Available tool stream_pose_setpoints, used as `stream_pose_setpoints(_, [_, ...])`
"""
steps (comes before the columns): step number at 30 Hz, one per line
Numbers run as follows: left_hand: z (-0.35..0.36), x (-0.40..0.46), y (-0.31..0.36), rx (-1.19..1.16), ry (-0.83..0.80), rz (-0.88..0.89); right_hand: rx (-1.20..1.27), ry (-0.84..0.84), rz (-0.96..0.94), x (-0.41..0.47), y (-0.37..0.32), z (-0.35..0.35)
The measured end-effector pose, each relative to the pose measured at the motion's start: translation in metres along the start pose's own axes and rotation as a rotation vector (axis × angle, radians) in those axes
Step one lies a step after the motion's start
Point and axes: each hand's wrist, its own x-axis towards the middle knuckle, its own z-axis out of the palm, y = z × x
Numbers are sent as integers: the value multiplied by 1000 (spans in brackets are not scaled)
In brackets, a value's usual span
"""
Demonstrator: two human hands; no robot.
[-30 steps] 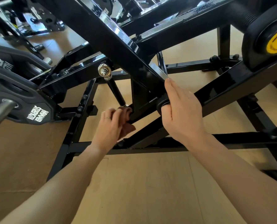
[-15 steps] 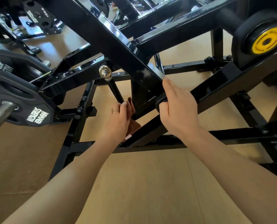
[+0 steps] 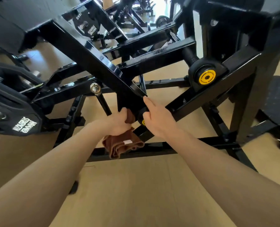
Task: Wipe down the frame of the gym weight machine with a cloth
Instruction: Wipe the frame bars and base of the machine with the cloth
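Observation:
The black steel frame (image 3: 90, 63) of the weight machine crosses the view in diagonal beams. My left hand (image 3: 119, 124) grips a brown cloth (image 3: 122, 147) and holds it against the lower end of the short upright bar where the beams meet; most of the cloth hangs folded below my fist. My right hand (image 3: 157, 119) rests on the rising diagonal beam (image 3: 201, 94) just right of that joint, fingers wrapped over a round black pivot with a small yellow cap.
A black weight plate (image 3: 16, 115) sits on a steel bar at the left. A large pivot with a yellow disc (image 3: 207, 77) is at the upper right. A low crossbar (image 3: 168, 148) runs over the pale wooden floor (image 3: 136, 194). More machines stand behind.
My left hand has closed round the cloth and shifted right, against the joint, with the cloth now hanging below. The view has tilted up. My right hand stays on the beam.

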Motion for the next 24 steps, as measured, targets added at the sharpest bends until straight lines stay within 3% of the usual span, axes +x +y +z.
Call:
stream_pose_setpoints(6, [-50, -31, 48, -100, -99, 101, 215, -226, 162, 6, -18, -41])
stream_pose_setpoints(11, [-82, -65, 75, -365, -109, 76, 841, -241, 549, -5, -52, -95])
stream_pose_setpoints(16, [-103, -106, 99, -725, -199, -55, 1214, -287, 883, -38, -77, -141])
stream_pose_setpoints(21, [-132, -154, 123, -750, -327, -158, 1250, -377, 1054, -74, -109, -185])
stream_pose_setpoints(24, [-159, -182, 140, -791, -431, -219, 1196, -347, 1045, -97, -125, -215])
